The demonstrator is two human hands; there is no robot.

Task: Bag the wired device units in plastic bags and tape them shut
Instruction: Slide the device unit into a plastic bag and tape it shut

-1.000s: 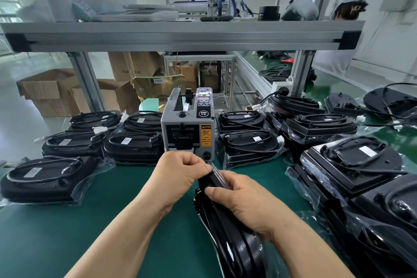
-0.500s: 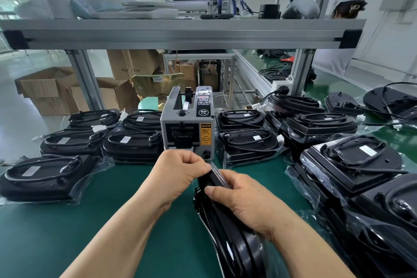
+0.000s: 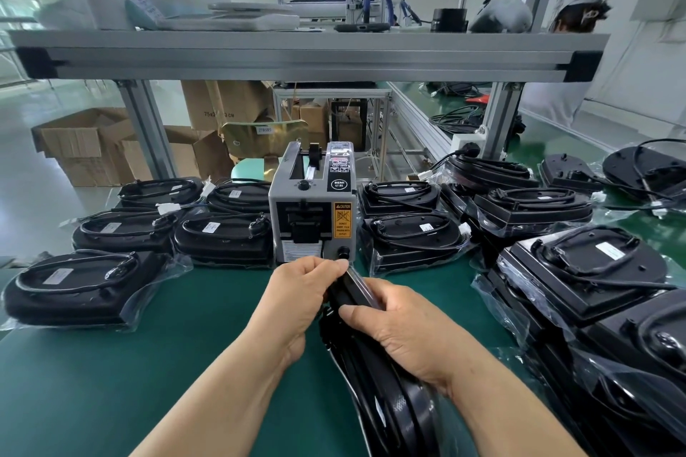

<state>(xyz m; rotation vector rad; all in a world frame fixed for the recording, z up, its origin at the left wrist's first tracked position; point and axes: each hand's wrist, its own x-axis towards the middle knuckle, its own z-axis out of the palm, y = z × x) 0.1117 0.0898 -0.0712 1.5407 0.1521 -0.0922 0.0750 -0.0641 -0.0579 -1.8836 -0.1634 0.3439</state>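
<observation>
On the green bench [image 3: 111, 364], near its front edge, the bagged black wired device unit [image 3: 386, 397] stands on edge. The left hand [image 3: 300, 293] and right hand [image 3: 404, 330] still pinch its top fold. Nothing has shifted, so taping likely continues, just before the grey tape dispenser [image 3: 312, 211].

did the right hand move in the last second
No: the right hand still grips the bagged unit just in front of the tape dispenser, as before.

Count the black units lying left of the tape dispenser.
5: back-left unit, back-right unit, middle-left unit, middle-right unit, front unit. Others may be hidden beneath them.
</observation>
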